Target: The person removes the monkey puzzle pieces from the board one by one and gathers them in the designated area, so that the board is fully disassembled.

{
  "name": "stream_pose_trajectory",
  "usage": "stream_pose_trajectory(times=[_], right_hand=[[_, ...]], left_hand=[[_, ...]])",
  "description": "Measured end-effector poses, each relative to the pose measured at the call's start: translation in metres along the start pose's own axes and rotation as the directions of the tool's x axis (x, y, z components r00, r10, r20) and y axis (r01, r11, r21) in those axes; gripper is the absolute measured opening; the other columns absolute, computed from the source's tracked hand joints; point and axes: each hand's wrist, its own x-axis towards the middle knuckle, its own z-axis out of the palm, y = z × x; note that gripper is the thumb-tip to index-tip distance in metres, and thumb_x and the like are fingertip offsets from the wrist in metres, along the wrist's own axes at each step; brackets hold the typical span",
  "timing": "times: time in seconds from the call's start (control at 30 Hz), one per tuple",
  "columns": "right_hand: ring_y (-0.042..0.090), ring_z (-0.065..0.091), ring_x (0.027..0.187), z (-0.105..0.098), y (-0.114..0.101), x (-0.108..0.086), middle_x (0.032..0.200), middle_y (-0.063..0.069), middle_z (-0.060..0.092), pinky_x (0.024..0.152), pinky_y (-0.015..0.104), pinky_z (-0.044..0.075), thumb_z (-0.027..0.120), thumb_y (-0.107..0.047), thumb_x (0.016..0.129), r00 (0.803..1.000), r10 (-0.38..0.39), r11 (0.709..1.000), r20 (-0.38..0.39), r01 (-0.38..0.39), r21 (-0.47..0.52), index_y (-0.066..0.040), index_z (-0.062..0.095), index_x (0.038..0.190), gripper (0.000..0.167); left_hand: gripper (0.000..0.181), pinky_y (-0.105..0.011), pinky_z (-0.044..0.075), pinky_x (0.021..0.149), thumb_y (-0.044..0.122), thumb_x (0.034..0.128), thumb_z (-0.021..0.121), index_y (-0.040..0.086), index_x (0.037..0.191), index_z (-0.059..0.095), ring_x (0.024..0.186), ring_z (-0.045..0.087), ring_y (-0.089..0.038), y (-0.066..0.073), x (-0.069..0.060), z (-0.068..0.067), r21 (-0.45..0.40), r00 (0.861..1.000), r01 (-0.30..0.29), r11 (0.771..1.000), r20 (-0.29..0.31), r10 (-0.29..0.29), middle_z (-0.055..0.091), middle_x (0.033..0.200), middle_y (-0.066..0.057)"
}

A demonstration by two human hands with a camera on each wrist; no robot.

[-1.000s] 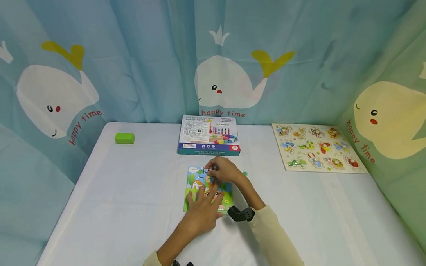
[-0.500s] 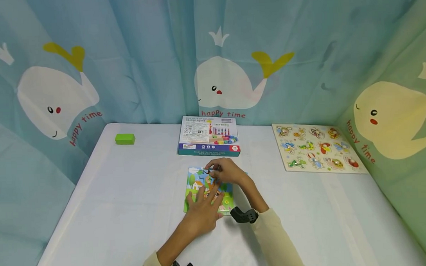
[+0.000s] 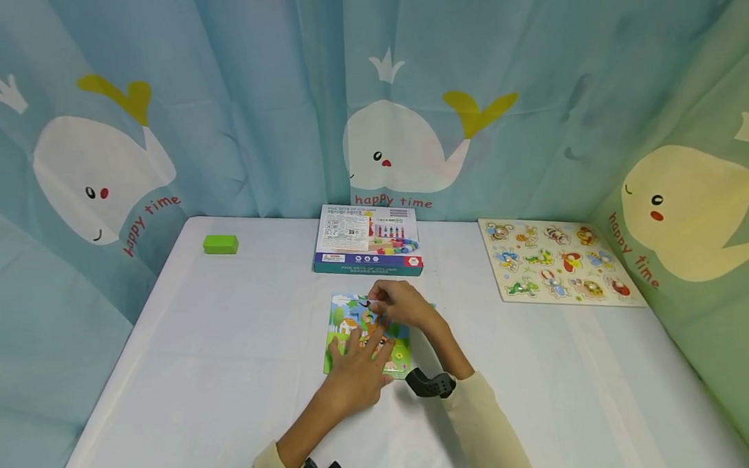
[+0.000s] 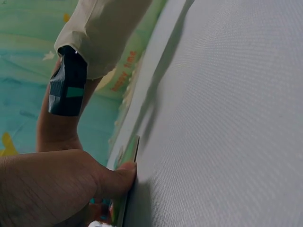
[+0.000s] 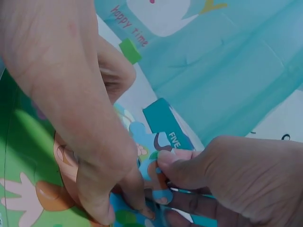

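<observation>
A colourful jigsaw puzzle [image 3: 401, 350] with a house, trees and a cartoon animal lies flat on the white table. My left hand [image 3: 355, 379] rests on its lower part, fingers spread; in the left wrist view the thumb touches the board's edge [image 4: 124, 203]. Over the puzzle's upper right part, my right hand [image 3: 403, 306] pinches a blue and brown jigsaw piece [image 5: 151, 174] between thumb and fingers. In the right wrist view, left-hand fingers [image 5: 102, 156] press close beside that piece. Both hands hide much of the picture.
Behind the puzzle lies a flat beaded-toy box [image 3: 367, 241]. A green block [image 3: 220, 244] sits at the back left. To the right is a wooden insect peg board [image 3: 555, 262]. Whale-print curtains [image 3: 272, 127] hang around the table.
My right hand has shifted slightly right, uncovering a bit more of the puzzle's upper edge and a dark curved line there. My left hand stays in place.
</observation>
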Motion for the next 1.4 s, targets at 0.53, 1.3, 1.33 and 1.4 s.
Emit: stream_pose_trajectory(times=[0.53,1.3,1.33,1.4], right_hand=[[0.016,0.061,0.074,-0.007,-0.002,0.001,0.085,0.007,0.067,0.075,0.038,0.052,0.060,-0.012,0.097,0.998,0.028,0.995,-0.052,-0.033,-0.097,-0.005,0.059,0.104,0.010],[0.019,0.052,0.053,-0.026,0.025,-0.023,0.080,0.019,0.061,0.052,0.024,0.045,0.053,-0.008,0.100,0.967,0.063,0.961,-0.248,0.009,0.278,-0.003,0.066,0.116,0.021],[0.019,0.051,0.054,-0.029,0.027,-0.026,0.081,0.020,0.061,0.052,0.024,0.044,0.052,-0.007,0.100,0.966,0.066,0.956,-0.251,0.010,0.292,-0.003,0.066,0.117,0.022],[0.021,0.050,0.056,-0.035,0.033,-0.033,0.082,0.023,0.060,0.051,0.024,0.043,0.051,-0.007,0.101,0.965,0.075,0.945,-0.252,0.011,0.326,-0.002,0.065,0.119,0.024]], left_hand=[[0.058,-0.071,0.032,0.098,0.044,0.0958,0.057,0.021,0.147,0.043,0.140,0.029,-0.039,-0.001,-0.001,0.000,0.002,1.000,0.009,1.000,-0.012,-0.009,0.023,0.162,-0.001],[0.059,-0.069,0.033,0.099,0.044,0.0952,0.058,0.023,0.148,0.042,0.141,0.030,-0.038,0.000,-0.001,0.000,0.001,0.999,0.009,1.000,-0.035,-0.009,0.018,0.164,0.001],[0.059,-0.069,0.033,0.099,0.044,0.0951,0.058,0.023,0.148,0.042,0.141,0.030,-0.038,0.000,-0.001,0.000,0.003,0.999,0.010,1.000,-0.036,-0.010,0.018,0.164,0.001],[0.059,-0.069,0.033,0.099,0.045,0.0950,0.058,0.024,0.148,0.042,0.141,0.030,-0.037,0.000,-0.002,0.000,0.002,0.999,0.012,1.000,-0.039,-0.012,0.018,0.164,0.002]])
